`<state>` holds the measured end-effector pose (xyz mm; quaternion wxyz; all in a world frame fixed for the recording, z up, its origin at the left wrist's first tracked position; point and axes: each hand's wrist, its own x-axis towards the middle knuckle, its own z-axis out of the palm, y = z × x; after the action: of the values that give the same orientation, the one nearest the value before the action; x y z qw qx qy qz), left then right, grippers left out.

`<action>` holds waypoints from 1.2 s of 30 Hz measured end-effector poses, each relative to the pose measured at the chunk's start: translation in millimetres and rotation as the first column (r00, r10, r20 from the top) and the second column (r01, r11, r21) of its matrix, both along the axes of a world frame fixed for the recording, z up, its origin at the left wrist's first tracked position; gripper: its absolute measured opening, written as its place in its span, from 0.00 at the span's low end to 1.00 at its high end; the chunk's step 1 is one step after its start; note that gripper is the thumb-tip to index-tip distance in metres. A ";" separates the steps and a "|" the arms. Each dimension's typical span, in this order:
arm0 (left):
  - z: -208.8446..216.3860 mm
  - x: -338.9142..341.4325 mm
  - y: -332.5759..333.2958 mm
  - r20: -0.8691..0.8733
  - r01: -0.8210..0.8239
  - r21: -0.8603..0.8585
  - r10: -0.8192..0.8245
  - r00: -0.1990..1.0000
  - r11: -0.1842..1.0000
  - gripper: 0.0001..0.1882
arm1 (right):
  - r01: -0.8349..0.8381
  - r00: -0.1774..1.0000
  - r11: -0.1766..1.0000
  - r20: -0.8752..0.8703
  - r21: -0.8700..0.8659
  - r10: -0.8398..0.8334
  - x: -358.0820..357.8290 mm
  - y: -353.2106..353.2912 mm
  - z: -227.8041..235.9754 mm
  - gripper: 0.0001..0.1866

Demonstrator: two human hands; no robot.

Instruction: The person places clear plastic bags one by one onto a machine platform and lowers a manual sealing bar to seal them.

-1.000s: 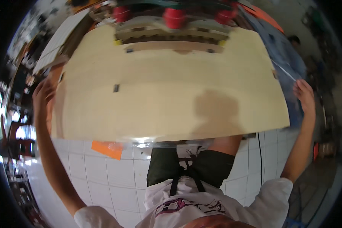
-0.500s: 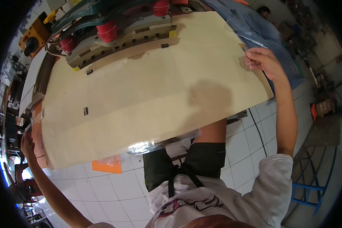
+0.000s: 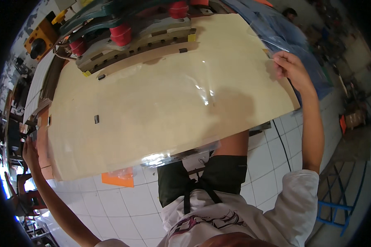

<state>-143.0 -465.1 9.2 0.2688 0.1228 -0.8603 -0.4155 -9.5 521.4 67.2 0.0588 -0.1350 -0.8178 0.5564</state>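
Board [image 3: 165, 103], pale, film-covered, lies flat before machine [image 3: 123, 37]; long axis runs L–R between hands. R hand [image 3: 290, 70] pinches film at far-right corner. L hand [image 3: 30, 150] at left edge, grip unclear.

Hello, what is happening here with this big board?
A person stands at a work table, spreading a clear plastic sheet over a large pale board. The right hand pinches the sheet at the board's right edge; the left hand is at its left edge. A machine with red rollers sits behind.
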 end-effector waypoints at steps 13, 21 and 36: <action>-49.4 278.4 106.4 0.074 -0.054 0.345 0.030 0.997 0.937 0.16 | -0.244 0.833 0.797 -0.540 -0.552 -0.119 144.9 111.3 -3.6 0.14; -148.0 286.9 217.1 0.574 0.100 0.380 -0.320 0.754 0.919 0.11 | -0.683 0.632 0.673 -0.690 -0.282 0.353 153.3 15.3 22.0 0.08; 16.5 274.4 468.1 0.259 0.738 0.298 -0.795 0.548 0.605 0.26 | -0.555 0.405 0.675 -0.551 0.486 0.729 122.5 -321.4 -77.0 0.23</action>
<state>131.4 3.0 25.7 -0.1160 -0.1707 -0.8258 -0.5248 113.0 199.9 -9.8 0.1635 0.4247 -0.7719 0.4440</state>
